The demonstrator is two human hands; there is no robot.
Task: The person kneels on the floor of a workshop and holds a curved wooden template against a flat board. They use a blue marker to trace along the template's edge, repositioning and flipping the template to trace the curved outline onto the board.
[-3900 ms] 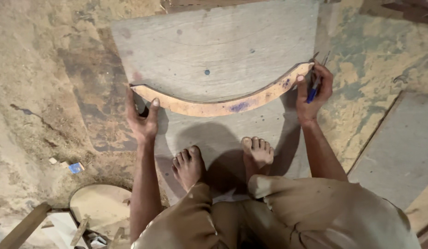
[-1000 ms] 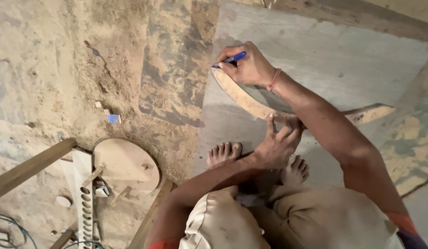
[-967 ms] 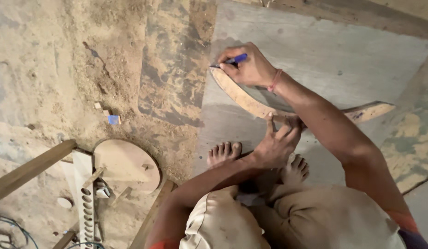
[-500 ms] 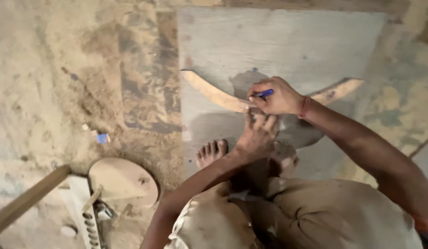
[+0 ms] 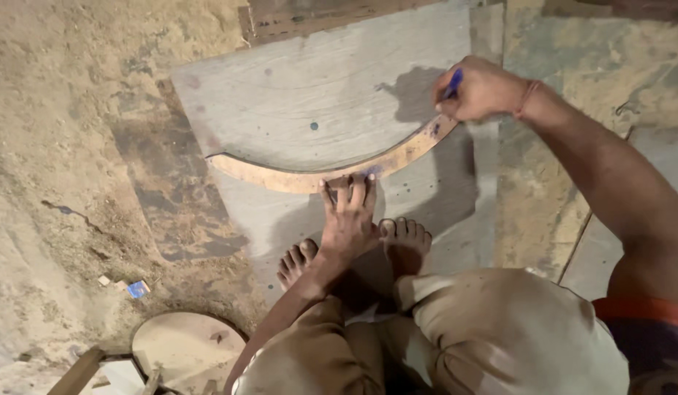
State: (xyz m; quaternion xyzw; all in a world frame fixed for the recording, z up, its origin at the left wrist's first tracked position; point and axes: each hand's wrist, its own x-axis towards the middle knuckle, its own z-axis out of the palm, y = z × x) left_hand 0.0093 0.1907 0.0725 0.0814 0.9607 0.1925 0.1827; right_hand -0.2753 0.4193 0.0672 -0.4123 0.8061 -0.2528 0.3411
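Observation:
A curved wooden template (image 5: 309,175) lies on a grey plywood sheet (image 5: 309,95) on the floor. My left hand (image 5: 347,216) presses flat on the middle of the curve, fingers spread. My right hand (image 5: 479,89) grips a blue pen (image 5: 453,82) with its tip at the template's right end. A dark line follows the curve's inner edge on the sheet. My bare feet (image 5: 353,252) rest on the sheet just below the template.
A round wooden disc (image 5: 185,344) lies at the lower left beside a wooden strip (image 5: 79,369). A small blue scrap (image 5: 138,289) sits on the dusty floor. More board pieces (image 5: 609,249) lie at the right.
My right hand with the pen has travelled along the template from its left end to its right end. My left hand stays pressed on the template's middle. The view swung left.

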